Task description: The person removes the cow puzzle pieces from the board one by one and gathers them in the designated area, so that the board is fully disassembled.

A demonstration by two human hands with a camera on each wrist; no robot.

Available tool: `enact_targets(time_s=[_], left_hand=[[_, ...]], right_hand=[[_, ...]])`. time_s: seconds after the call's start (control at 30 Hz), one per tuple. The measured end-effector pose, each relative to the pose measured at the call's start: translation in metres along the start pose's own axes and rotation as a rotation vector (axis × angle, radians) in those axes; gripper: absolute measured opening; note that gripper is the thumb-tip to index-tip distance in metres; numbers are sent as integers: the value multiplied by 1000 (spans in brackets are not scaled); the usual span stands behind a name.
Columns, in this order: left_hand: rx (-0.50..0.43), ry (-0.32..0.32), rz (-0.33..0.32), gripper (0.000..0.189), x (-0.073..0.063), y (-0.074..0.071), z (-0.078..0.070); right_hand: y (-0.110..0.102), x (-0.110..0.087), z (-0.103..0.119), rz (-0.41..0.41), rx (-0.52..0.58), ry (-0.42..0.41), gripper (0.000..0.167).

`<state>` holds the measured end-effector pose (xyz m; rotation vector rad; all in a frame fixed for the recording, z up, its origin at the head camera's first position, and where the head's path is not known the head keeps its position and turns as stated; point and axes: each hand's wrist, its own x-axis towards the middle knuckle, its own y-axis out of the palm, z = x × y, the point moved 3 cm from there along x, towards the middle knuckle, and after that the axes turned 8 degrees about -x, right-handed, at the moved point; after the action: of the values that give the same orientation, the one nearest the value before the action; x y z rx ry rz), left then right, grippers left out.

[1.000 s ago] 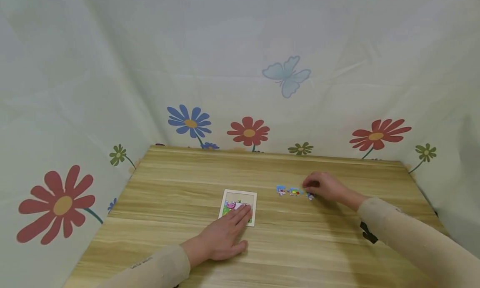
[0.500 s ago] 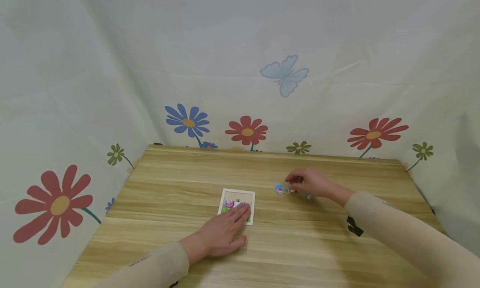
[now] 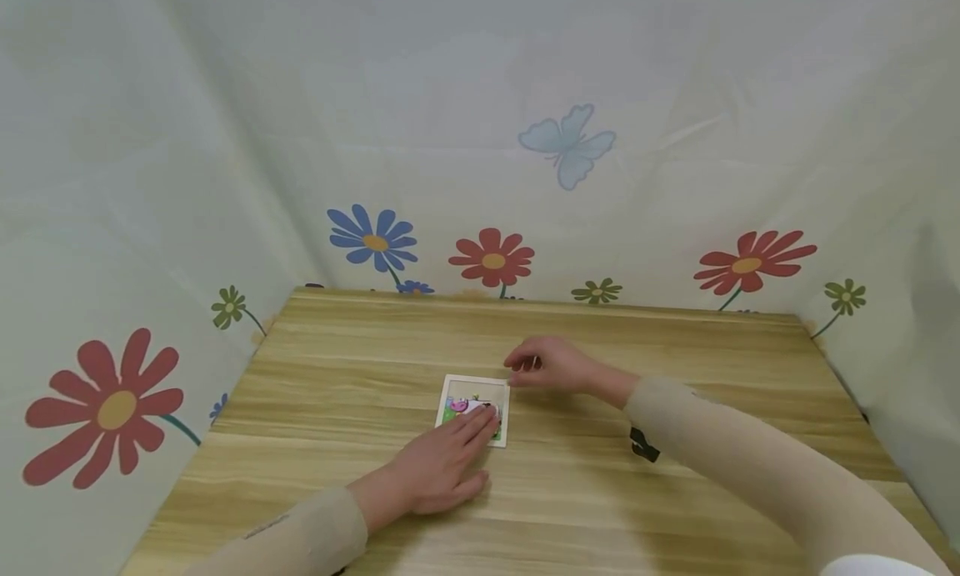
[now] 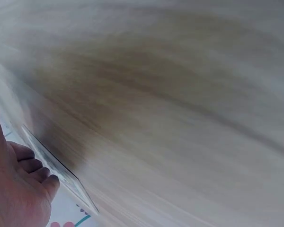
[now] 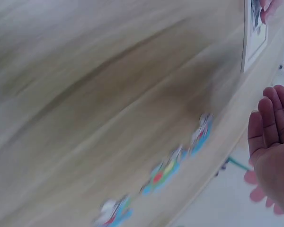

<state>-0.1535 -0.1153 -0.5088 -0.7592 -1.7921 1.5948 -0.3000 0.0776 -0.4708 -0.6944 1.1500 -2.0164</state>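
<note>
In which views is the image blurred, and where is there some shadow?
Head: mostly clear, soft shadow on the table below the right sleeve; left wrist: table grain smeared, with a broad brownish dark patch; right wrist: the pieces look streaked, table grain also blurred.

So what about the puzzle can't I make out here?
Head view: part of the framed puzzle, covered by the left hand; the loose pieces, hidden by the right hand and wrist.
Right wrist view: those pieces' details, blurred; part of the puzzle, cut off by the top edge.
Left wrist view: the puzzle's picture, too slanted.
</note>
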Motion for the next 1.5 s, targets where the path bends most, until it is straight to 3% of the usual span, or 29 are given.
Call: enact_targets(time_s=[0.2, 0.43, 1.07, 1.33, 1.5], left_hand=[[1, 20, -10, 69, -14, -2, 1], [-6, 28, -12, 70, -20, 0, 3], [-2, 14, -13, 72, -13, 10, -2], [2, 7, -8, 74, -15, 16, -2], [-12, 13, -6, 74, -15, 15, -1]], right_hand=[[19, 19, 15, 16, -17, -32, 33], [32, 32, 30, 43, -34, -25, 34], [53, 46, 39, 85, -49, -70, 22], [56, 45, 43, 72, -56, -122, 21], [57, 44, 44, 83, -24, -106, 21]])
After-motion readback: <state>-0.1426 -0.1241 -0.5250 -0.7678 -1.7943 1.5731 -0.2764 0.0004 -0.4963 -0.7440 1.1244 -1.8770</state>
